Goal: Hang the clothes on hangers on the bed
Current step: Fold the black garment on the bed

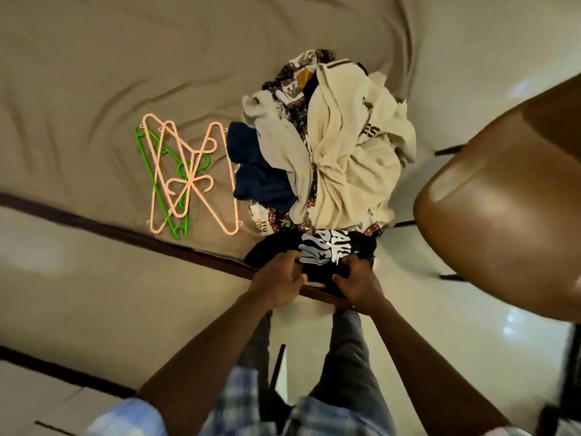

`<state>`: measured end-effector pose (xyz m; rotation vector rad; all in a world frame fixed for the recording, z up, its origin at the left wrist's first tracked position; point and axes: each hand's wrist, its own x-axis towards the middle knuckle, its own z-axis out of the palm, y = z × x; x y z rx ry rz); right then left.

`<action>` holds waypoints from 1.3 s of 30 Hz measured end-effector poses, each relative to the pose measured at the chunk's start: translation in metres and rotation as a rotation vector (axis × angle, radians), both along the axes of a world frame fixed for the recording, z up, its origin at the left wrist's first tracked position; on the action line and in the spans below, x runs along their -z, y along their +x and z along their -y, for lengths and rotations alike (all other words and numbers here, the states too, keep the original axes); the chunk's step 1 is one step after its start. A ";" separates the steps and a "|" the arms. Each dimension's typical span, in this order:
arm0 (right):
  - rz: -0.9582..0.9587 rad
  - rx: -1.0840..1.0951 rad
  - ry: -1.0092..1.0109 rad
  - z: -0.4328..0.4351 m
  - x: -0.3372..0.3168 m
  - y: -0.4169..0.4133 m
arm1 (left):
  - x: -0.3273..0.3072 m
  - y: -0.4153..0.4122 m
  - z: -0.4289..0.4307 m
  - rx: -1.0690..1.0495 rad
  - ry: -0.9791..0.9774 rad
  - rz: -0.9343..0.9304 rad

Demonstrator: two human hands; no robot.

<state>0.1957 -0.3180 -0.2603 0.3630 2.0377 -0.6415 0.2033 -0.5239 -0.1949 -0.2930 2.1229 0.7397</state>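
step: picking first garment | left hand (278, 283) and right hand (358, 284), each grip pinching the black shirt (327, 251) at the bed (94, 73) near edge, below the pile (339, 146) | next: fetching a hanger (188, 177) lying left of pile, threading it into the neck

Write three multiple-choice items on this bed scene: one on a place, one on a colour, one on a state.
1. Where do the plastic hangers lie relative to the heap of mixed clothes?
A. Left of it
B. On top of it
C. On the floor

2. What colours are the hangers?
A. Blue and white
B. Peach and green
C. All black

3. What are both hands doing?
A. Resting empty
B. Holding a hanger
C. Gripping the black T-shirt with white lettering

Answers: 1 A, they lie on the beige bedsheet beside the heap. 2 B, both colours show. 3 C, left hand and right hand clutch its fabric.
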 end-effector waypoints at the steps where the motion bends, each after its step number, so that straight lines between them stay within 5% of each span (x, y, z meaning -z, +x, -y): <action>1: -0.006 0.031 0.020 0.010 0.008 0.001 | 0.008 -0.004 0.002 0.047 -0.004 0.021; 8: -0.168 -0.135 0.252 0.052 0.060 0.007 | 0.052 -0.025 0.031 0.467 0.034 -0.059; 13: -0.268 0.327 0.040 0.056 0.026 -0.005 | 0.050 -0.048 0.056 0.545 0.118 -0.153; 21: -0.548 0.521 -0.449 0.117 -0.111 -0.019 | -0.005 -0.065 0.083 0.328 0.400 -0.362; 24: -0.553 0.786 -0.575 0.135 -0.138 -0.010 | -0.037 -0.066 0.107 0.204 0.393 -0.479; 29: -0.127 1.086 -0.513 0.166 -0.154 0.018 | -0.107 -0.052 0.161 -0.037 0.423 -0.568; 32: 0.037 1.150 -0.756 0.190 -0.166 0.026 | -0.143 -0.037 0.195 -0.146 0.439 -0.604; 34: 0.050 1.099 -0.900 0.210 -0.177 0.026 | -0.153 -0.028 0.220 -0.200 0.460 -0.597; 39: -0.272 0.857 -0.752 0.254 -0.196 0.016 | -0.156 -0.015 0.280 -0.258 0.545 -0.550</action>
